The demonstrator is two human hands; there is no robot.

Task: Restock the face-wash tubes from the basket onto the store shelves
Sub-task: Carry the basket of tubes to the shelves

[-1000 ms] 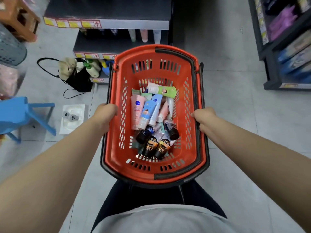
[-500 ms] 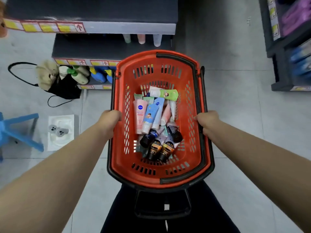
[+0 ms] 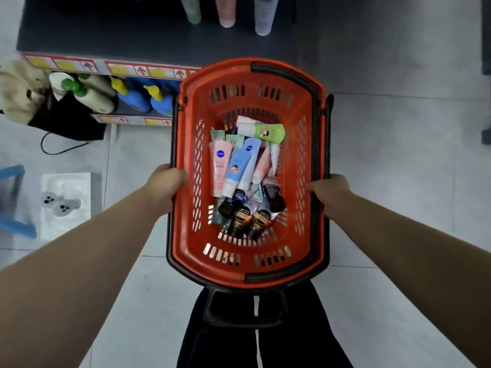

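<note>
- The orange perforated plastic basket (image 3: 247,75) is held over the tiled floor (image 3: 398,155), just in front of the dark low shelf with yellow price labels (image 3: 106,35).
- The left hand (image 3: 166,181) is curled over the basket's left rim. The right hand (image 3: 329,189) is closed round the right rim and its black handle.
- The basket is probably best kept level and set down close to the shelf, so that both hands are freed for picking.
- Nothing appears to have been restocked from the basket yet.
- The face-wash tubes (image 3: 244,179) lie heaped loosely in the basket's bottom, overlapping at mixed angles.
- A pink tube with a round blue logo (image 3: 220,166) lies beside a pale blue tube (image 3: 237,168).
- A green white-capped tube (image 3: 263,131) lies crosswise at the far end, and dark gold-labelled tubes (image 3: 249,219) lie nearest.
- Top tubes should be lifted first, as buried ones may drag others.
- Three pale tubes (image 3: 225,11) are already seen on the shelf.
</note>
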